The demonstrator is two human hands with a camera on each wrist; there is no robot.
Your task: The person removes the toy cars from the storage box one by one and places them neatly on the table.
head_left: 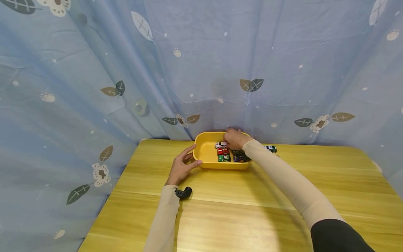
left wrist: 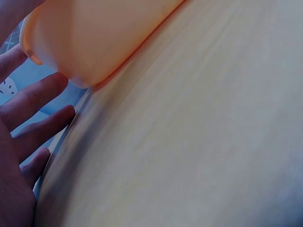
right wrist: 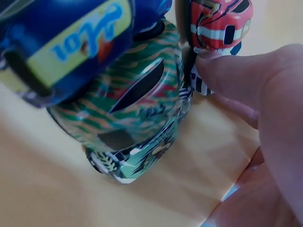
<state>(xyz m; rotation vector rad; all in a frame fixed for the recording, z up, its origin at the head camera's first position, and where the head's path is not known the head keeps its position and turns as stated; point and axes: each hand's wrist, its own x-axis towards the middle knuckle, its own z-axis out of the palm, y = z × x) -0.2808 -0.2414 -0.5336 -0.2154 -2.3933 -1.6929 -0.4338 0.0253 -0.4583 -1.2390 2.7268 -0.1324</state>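
A yellow plastic bin [head_left: 201,154] stands at the table's back edge. My left hand [head_left: 181,167] lies against its left end, thumb at the front rim and the other fingers spread along the side. Inside the bin my right hand [head_left: 235,139] pinches the end of a white toy car [head_left: 221,145] between thumb and finger. A red toy car [head_left: 223,151] and a green toy car [head_left: 224,158] sit in front of the white one. Nearer the right wrist are a camouflage-patterned toy car [right wrist: 137,94] and a dark blue toy car [right wrist: 85,42], partly stacked over another green one.
Outside the bin, to its right, a white and green toy car [head_left: 270,148] shows past the right forearm. A blue patterned curtain [head_left: 214,70] hangs right behind the wooden table [head_left: 220,213]. A black wrist device [head_left: 183,193] is on the left wrist.
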